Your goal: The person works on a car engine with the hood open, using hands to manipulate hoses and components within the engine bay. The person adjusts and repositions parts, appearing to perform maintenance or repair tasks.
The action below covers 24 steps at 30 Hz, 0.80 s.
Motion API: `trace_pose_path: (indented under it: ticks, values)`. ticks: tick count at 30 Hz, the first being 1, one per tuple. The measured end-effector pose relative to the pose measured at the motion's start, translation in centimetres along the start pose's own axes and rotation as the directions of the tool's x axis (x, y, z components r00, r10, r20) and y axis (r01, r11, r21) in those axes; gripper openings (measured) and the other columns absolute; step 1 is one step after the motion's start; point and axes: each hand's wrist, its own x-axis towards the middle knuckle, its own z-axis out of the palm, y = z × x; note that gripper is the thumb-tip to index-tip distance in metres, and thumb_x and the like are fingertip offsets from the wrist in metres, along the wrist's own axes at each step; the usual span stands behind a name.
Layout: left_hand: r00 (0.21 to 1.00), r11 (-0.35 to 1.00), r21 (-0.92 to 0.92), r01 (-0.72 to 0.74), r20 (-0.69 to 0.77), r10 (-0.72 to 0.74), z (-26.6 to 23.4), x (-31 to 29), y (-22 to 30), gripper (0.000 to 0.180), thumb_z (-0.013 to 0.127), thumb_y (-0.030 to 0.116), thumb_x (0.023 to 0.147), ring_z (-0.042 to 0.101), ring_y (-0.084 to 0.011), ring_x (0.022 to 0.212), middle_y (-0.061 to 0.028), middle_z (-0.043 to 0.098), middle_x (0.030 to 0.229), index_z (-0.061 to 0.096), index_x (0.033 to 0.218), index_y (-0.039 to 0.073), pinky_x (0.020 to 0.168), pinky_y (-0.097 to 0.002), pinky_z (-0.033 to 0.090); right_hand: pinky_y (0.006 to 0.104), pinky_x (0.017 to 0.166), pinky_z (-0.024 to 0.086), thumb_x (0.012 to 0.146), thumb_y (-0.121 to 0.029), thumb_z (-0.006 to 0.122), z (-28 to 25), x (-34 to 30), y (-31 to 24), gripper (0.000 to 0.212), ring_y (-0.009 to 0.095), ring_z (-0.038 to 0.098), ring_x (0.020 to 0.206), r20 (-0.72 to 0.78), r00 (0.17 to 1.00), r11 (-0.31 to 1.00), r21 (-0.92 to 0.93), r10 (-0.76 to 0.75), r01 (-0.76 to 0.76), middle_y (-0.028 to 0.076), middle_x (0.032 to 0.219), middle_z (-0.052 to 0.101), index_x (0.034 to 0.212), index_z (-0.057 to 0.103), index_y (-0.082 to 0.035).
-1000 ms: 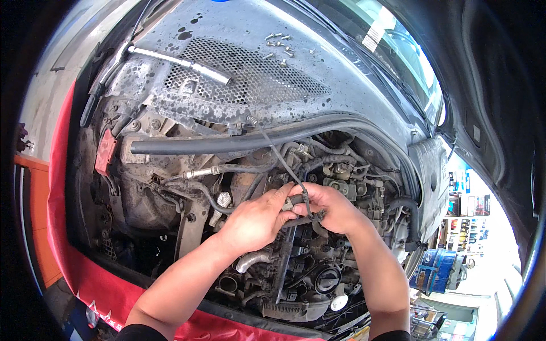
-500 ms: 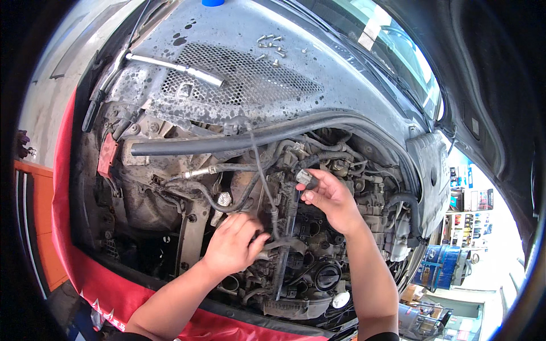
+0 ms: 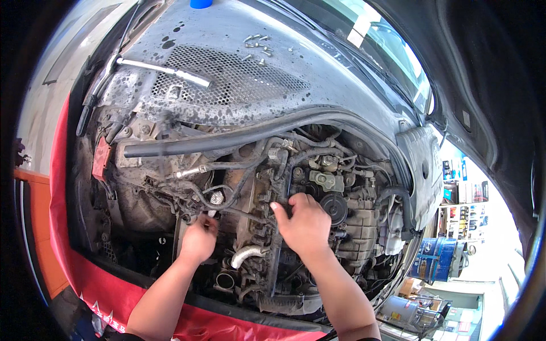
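Observation:
My left hand (image 3: 199, 237) reaches down beside a thin black hose and wiring left of the engine. Its fingers are curled together, and what they hold, if anything, is hidden. Just above them sits a silvery foil-like piece (image 3: 216, 197). My right hand (image 3: 307, 223) lies over the dark engine (image 3: 358, 219), palm down, thumb spread from the fingers and no part visible in it. The thumb touches or nearly touches a long black rail (image 3: 276, 250). A round black cap (image 3: 333, 208) sits by its knuckles. Between the hands a silvery sleeved pipe (image 3: 248, 255) curves.
A long-handled ratchet (image 3: 165, 72) and several bolts (image 3: 259, 45) lie on the wet grey fender panel. A thick black rubber seal (image 3: 227, 142) crosses the bay. Red cover cloth (image 3: 62, 187) drapes the near and left edge. The raised hood (image 3: 483, 85) hangs at right.
My right hand has come down onto the engine, and the grey connector-like part it held is out of sight. My left hand has moved left, off the middle of the engine, to the hose area.

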Motion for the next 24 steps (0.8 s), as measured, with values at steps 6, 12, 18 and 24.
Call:
trace_pose_path:
  ticks: [6,12,18,24]
  values:
    - [0.941,0.943,-0.036,-0.33,0.067,0.332,-1.6,-5.9,6.6,0.011,0.074,0.005,0.093,0.079,-0.039,0.092,-0.0178,0.079,0.102,0.08,0.102,0.004,0.085,-0.0464,0.065,0.0544,0.082,0.065,0.089,-0.049,0.087,0.8,1.2,-1.5,0.048,0.043,0.082,0.088,0.038,0.983,0.975,-0.143,0.178,-0.171,0.018,0.094,0.082,0.098,0.073,-0.004]
    - [0.885,0.883,-0.075,-0.462,0.012,0.465,-0.1,-4.1,11.6,0.035,0.078,0.011,0.098,0.075,-0.0387,0.092,-0.0182,0.069,0.123,0.068,0.131,0.005,0.086,-0.051,0.062,0.0529,0.085,0.065,0.083,-0.048,0.089,-0.3,1.8,-2.2,0.046,0.041,0.083,0.09,0.073,0.953,0.951,-0.123,0.294,-0.284,0.017,0.093,0.084,0.097,0.076,-0.006]
    - [0.914,0.912,-0.066,-0.405,0.005,0.406,2.6,-1.3,12.9,0.041,0.078,0.01,0.102,0.074,-0.0387,0.105,-0.0216,0.065,0.13,0.063,0.139,0.001,0.097,-0.0491,0.061,0.0512,0.075,0.064,0.08,-0.046,0.091,0.5,1.3,-1.2,0.044,0.039,0.08,0.081,-0.026,0.976,0.977,-0.005,0.214,-0.214,0.014,0.088,0.08,0.091,0.072,-0.008]
    - [0.843,0.836,-0.115,-0.536,-0.117,0.525,4.2,0.0,13.2,0.042,0.08,0.008,0.098,0.063,-0.0522,0.14,-0.0301,0.062,0.149,0.062,0.134,-0.002,0.119,-0.0547,0.052,0.0522,0.077,0.063,0.085,-0.043,0.092,1.2,0.8,-0.5,0.04,0.038,0.08,0.083,-0.01,0.97,0.964,0.111,0.242,-0.24,0.013,0.09,0.08,0.093,0.073,-0.008]
